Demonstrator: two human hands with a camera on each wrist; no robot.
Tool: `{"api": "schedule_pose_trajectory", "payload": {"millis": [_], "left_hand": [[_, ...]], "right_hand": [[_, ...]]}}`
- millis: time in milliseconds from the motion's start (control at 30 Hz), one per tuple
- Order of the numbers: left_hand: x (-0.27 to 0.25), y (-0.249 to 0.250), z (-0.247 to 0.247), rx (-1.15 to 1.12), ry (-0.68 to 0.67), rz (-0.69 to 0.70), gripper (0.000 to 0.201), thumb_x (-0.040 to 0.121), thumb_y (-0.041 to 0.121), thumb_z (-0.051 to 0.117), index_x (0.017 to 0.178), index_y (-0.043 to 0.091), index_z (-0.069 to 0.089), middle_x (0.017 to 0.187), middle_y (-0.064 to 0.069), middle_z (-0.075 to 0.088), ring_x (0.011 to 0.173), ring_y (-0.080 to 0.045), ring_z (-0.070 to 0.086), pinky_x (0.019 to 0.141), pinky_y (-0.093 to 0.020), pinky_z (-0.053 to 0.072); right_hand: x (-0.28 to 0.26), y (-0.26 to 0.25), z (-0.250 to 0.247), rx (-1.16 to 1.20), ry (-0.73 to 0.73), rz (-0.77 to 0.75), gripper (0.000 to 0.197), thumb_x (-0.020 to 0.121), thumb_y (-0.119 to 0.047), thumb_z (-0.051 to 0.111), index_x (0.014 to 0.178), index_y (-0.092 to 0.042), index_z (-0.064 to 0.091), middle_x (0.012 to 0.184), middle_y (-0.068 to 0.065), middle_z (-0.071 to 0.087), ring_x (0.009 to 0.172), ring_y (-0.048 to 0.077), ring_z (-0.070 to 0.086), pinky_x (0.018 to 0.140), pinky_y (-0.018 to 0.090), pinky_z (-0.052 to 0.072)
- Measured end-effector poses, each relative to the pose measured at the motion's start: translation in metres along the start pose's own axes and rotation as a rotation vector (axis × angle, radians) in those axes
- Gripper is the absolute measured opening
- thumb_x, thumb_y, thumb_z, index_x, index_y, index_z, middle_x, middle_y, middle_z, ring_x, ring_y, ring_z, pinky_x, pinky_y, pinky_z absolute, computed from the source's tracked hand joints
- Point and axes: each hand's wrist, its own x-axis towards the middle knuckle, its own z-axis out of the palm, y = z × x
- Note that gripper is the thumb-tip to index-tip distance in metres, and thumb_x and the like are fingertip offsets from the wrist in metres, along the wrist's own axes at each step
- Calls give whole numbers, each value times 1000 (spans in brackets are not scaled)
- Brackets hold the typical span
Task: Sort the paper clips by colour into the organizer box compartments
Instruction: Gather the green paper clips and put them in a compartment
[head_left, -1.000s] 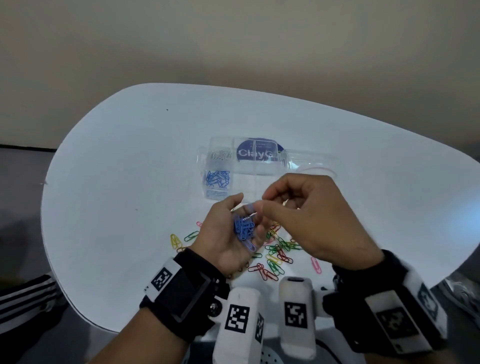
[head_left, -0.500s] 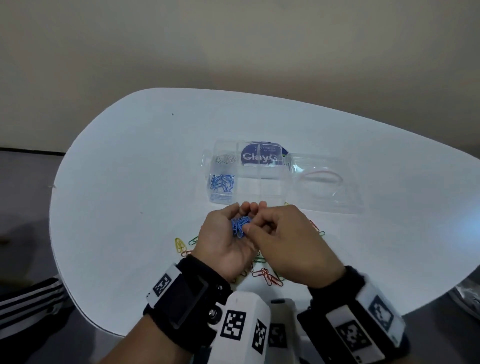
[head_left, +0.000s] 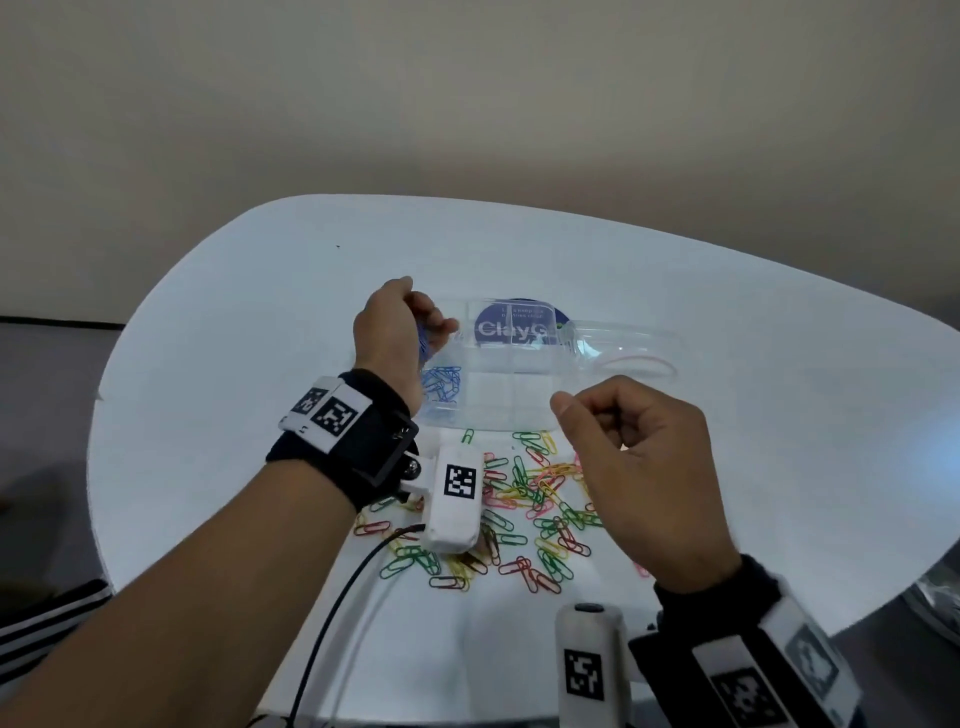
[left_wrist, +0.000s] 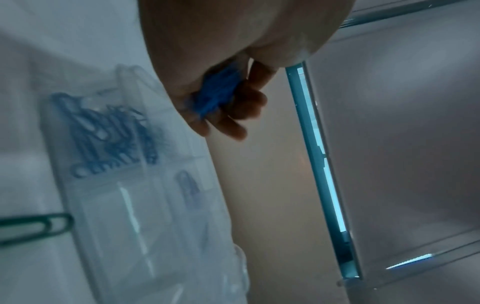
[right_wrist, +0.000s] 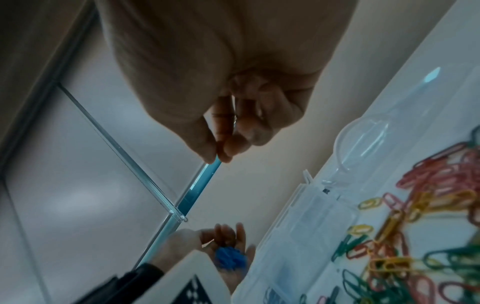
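Observation:
My left hand (head_left: 434, 332) is tipped over the left end of the clear organizer box (head_left: 511, 397), its fingers curled round a bunch of blue paper clips (left_wrist: 215, 92). More blue clips (head_left: 441, 384) lie in the box's near-left compartment just below that hand. My right hand (head_left: 587, 415) hovers over the box's right front corner, fingers curled and thumb against the fingertips (right_wrist: 207, 152); I see nothing in it. A pile of green, red, yellow and pink clips (head_left: 524, 499) is spread on the white table (head_left: 234, 364) in front of the box.
The box's clear lid (head_left: 628, 338) lies open to the right, with a pink loop (head_left: 641, 361) at it. A round blue label (head_left: 511, 325) shows at the box's back. A black cable (head_left: 332, 608) runs from my left wrist camera toward the table's front edge.
My hands have parted. The left hand has carried the blue clips forward and left to the box's left end. The right hand has let go and drawn back to the right.

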Motion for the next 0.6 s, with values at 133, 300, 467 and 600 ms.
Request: {"api": "schedule_pose_trajectory", "payload": {"millis": [133, 300, 467, 600], "left_hand": [[1, -6, -5, -35, -52, 67, 37, 101, 18, 37, 74, 5, 60, 83, -16, 67, 81, -26, 70, 73, -24, 53], [-11, 6, -11, 59, -45, 126, 30, 99, 21, 42, 78, 13, 62, 91, -11, 72, 89, -18, 71, 83, -27, 50], [-41, 23, -36, 342, -33, 135, 19, 94, 25, 55, 81, 16, 66, 69, 4, 65, 60, -13, 59, 57, -24, 44], [-67, 15, -53, 728, -225, 61, 17, 92, 23, 64, 82, 11, 71, 61, 5, 63, 50, -12, 51, 48, -23, 39]], "right_hand": [[2, 2, -6, -1, 13, -6, 25, 88, -19, 71, 66, -9, 65, 54, 4, 56, 49, 8, 44, 49, 20, 40], [8, 6, -17, 20, 65, 22, 24, 89, -17, 70, 70, -3, 65, 59, 10, 59, 49, 8, 49, 50, 18, 43], [18, 18, -19, -22, 70, 114, 22, 89, -16, 71, 70, -5, 68, 56, 6, 58, 47, 7, 48, 44, 12, 40], [22, 25, -10, -152, -113, 230, 22, 89, -24, 71, 72, -11, 72, 62, 15, 63, 45, 9, 50, 40, 14, 41]]}}
